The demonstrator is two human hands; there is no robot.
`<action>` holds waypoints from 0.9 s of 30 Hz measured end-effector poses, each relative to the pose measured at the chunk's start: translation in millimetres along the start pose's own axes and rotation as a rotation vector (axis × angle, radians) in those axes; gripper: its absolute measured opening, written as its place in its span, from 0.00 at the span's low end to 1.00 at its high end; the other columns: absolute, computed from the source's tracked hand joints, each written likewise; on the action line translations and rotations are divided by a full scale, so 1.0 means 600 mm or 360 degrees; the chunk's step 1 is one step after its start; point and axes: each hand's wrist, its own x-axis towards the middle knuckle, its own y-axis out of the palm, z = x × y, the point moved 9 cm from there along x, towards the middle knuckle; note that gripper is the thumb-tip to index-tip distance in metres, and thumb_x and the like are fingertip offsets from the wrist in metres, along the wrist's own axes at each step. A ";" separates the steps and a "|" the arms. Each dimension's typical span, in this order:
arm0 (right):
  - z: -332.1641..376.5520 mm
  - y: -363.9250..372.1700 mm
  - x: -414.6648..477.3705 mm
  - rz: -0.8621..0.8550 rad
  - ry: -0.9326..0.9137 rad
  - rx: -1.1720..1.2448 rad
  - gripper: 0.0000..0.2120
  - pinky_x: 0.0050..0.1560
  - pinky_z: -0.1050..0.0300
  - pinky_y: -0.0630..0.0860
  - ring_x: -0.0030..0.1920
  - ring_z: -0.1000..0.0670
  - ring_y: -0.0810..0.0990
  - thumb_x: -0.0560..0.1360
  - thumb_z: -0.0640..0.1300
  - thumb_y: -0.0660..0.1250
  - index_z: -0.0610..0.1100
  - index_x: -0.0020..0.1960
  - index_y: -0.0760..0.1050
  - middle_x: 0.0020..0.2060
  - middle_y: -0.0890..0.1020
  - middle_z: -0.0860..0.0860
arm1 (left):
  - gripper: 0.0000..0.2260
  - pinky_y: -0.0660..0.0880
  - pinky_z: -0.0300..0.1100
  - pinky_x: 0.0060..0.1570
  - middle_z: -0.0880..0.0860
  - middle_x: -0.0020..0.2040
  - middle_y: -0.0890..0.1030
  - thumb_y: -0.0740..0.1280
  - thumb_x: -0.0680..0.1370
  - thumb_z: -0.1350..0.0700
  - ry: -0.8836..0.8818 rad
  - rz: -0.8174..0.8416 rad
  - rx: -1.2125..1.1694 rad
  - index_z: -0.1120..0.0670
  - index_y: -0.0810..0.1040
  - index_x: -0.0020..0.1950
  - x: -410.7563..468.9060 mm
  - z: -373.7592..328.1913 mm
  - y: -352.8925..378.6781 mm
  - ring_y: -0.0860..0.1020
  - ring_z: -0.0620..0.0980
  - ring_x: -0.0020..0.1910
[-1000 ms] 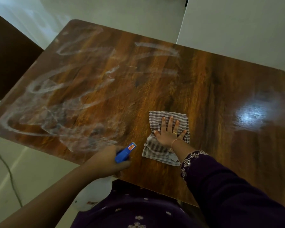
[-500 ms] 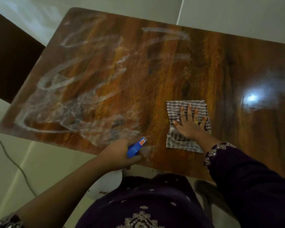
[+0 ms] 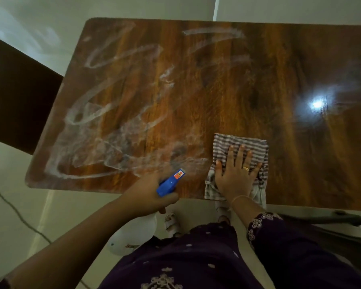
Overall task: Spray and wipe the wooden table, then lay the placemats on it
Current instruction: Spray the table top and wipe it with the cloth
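Observation:
The wooden table (image 3: 227, 90) fills the view, its left half covered in white looping spray streaks (image 3: 104, 130). My left hand (image 3: 148, 197) grips a spray bottle with a blue nozzle (image 3: 170, 182) at the near edge; its white body (image 3: 131, 236) hangs below the tabletop. My right hand (image 3: 234, 174) lies flat, fingers spread, on a striped grey-and-white cloth (image 3: 240, 147) at the near edge, part of the cloth hanging over the edge. No placemats are in view.
A dark brown panel (image 3: 15, 94) stands to the left of the table. A thin cable (image 3: 15, 213) runs across the pale floor at lower left. A dark chair frame (image 3: 331, 222) shows under the table's near right edge. A lamp's glare (image 3: 317, 104) reflects on the right side.
The view has swung so the table sits squarer and I stand further back. My right hand has drawn the cloth toward the near edge. My left hand still holds the bottle there.

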 end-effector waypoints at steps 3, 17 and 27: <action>0.077 0.011 -0.024 0.0001 -0.0064 0.0032 0.31 0.71 0.30 0.42 0.76 0.37 0.49 0.79 0.58 0.51 0.44 0.78 0.54 0.77 0.52 0.41 | 0.05 0.74 0.29 0.31 0.55 0.41 0.83 0.68 0.75 0.54 -0.0008 0.0002 -0.0042 0.55 0.76 0.42 -0.015 0.015 -0.008 0.81 0.42 0.29; -0.094 -0.002 -0.006 -0.0002 -0.0071 0.0051 0.30 0.70 0.28 0.44 0.76 0.42 0.54 0.75 0.57 0.46 0.53 0.76 0.58 0.77 0.59 0.47 | 0.06 0.73 0.29 0.32 0.53 0.40 0.84 0.67 0.75 0.56 0.0100 0.0060 0.0014 0.51 0.73 0.39 -0.011 -0.026 -0.021 0.81 0.42 0.28; -0.082 -0.011 -0.007 -0.0026 0.0441 0.0257 0.31 0.68 0.24 0.43 0.75 0.32 0.52 0.76 0.54 0.51 0.42 0.76 0.58 0.76 0.57 0.37 | 0.05 0.77 0.37 0.36 0.55 0.41 0.84 0.67 0.75 0.57 0.0035 -0.0008 -0.0078 0.53 0.73 0.40 0.004 -0.046 0.000 0.81 0.44 0.29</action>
